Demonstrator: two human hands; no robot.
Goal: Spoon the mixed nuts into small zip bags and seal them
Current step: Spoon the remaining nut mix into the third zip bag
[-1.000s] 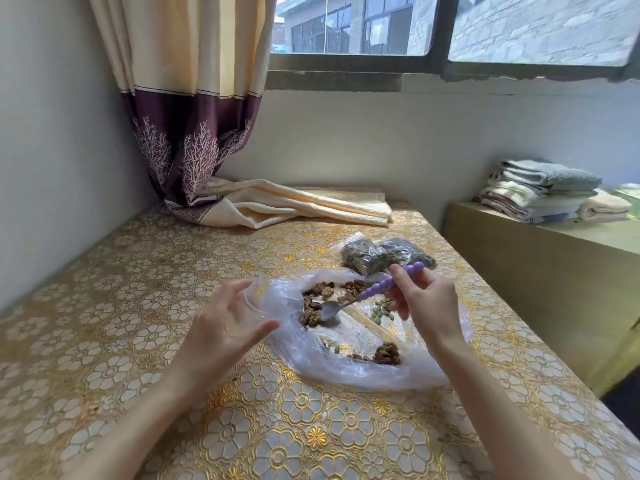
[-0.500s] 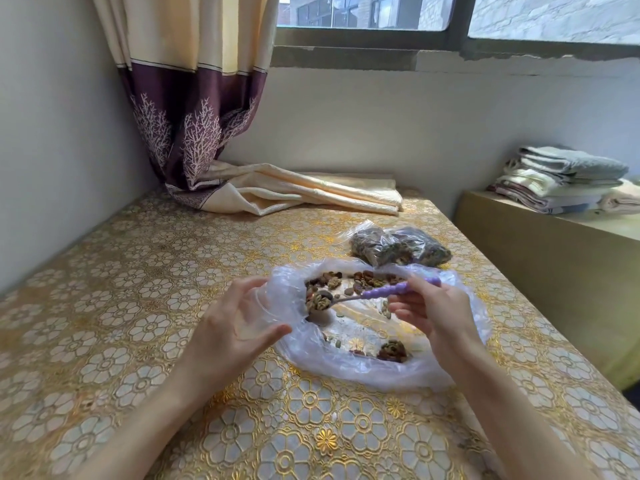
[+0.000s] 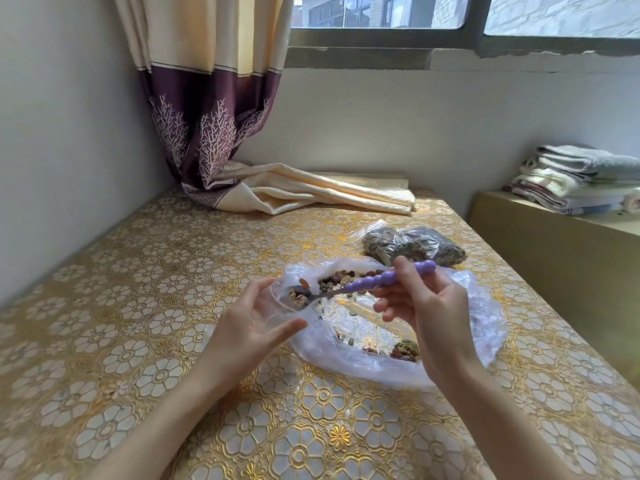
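My left hand holds a small clear zip bag open between thumb and fingers, just left of a big crumpled plastic bag spread flat on the table. Loose mixed nuts lie on that plastic in small heaps. My right hand grips the purple beaded handle of a spoon. The spoon's metal bowl, heaped with nuts, sits at the mouth of the small bag. Two filled zip bags lie behind the big bag.
The table wears a gold floral cloth. A curtain hangs at the back left, with its cream hem piled on the table. Folded towels are stacked on a low ledge to the right. The table's right edge runs close to the big bag.
The spoon lifted a load of nuts from the far heap and travelled left to the mouth of the small bag. My left hand stayed holding the bag.
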